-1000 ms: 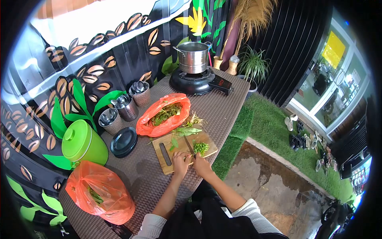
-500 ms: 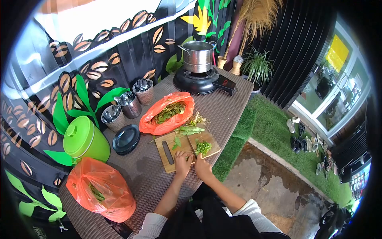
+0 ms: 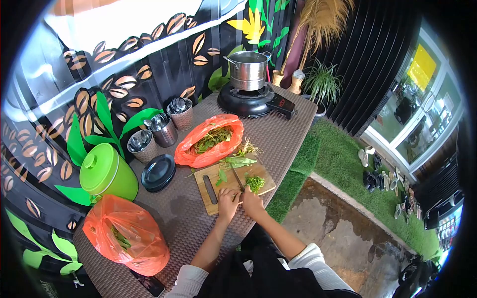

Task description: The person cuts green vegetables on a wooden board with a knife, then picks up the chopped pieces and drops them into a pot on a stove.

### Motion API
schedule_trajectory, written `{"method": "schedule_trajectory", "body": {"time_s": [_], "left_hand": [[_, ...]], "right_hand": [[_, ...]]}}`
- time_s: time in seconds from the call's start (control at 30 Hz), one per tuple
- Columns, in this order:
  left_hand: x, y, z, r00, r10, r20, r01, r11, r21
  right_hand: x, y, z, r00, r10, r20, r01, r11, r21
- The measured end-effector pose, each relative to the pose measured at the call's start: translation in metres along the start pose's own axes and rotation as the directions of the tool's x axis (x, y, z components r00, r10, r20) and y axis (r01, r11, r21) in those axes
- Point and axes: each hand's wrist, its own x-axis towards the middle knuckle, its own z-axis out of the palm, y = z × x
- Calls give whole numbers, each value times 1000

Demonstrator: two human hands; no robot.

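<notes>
The right hand (image 3: 252, 202) has its fingers closed round the handle of a knife (image 3: 237, 175), whose thin metal blade slants across a flat, rectangular wooden cutting board (image 3: 212, 174) near the table's long edge on the person's side. The left hand (image 3: 228, 202) rests on the board just beside it with fingers curled down; whether they pinch anything cannot be told. Finely chopped greens (image 3: 255, 184) form a loose heap towards the board's right end, near the blade. Long, flat whole leaves (image 3: 241, 162) lie at the board's far edge, while a slotted handle is cut through its left end.

Just beyond the board sits a crinkled, orange-red plastic bag (image 3: 198, 160), its mouth open on a tangle of leafy stems (image 3: 213, 140). A second, fuller orange-red bag (image 3: 144, 251), thin and translucent, stands towards the table's lower-left end. Along the wall-side edge are a glossy lime-green lidded bucket (image 3: 107, 174), a stack of round black plates (image 3: 159, 174) and three dimpled cutlery cups (image 3: 164, 136). At the far end, a shiny two-handled metal pot (image 3: 247, 74) stands on a rounded black stove (image 3: 246, 103).

The brown table (image 3: 189, 213) has a woven texture. Behind it, a ribbed black wall (image 3: 47, 114) bears painted coffee beans and leaves; to the right lie artificial grass (image 3: 343, 149), worn concrete (image 3: 323, 218), rows of shoes (image 3: 382, 179) and a white-framed glass door (image 3: 405, 102).
</notes>
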Motion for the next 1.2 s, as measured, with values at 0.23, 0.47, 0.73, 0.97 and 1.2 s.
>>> {"method": "schedule_trajectory", "body": {"time_s": [0.23,0.47,0.73,0.97,1.2], "left_hand": [[4,2,-2,994,-97,40,98,995,-6],[4,2,-3,998,-59,23,60,995,-82],[3,-1,-1,999,-50,6,51,996,-69],[1,5,-3,996,-90,15,91,994,-54],[-1,8,-10,1000,4,-21,-5,1000,-17]], "right_hand": [[-20,-10,-3,996,78,33,-77,996,-34],[-6,5,-1,998,-26,-49,27,999,25],[-4,0,-5,997,-44,59,43,999,9],[-23,-10,2,996,85,-9,-85,996,6],[-13,-1,-1,997,81,-19,-80,996,44]]}}
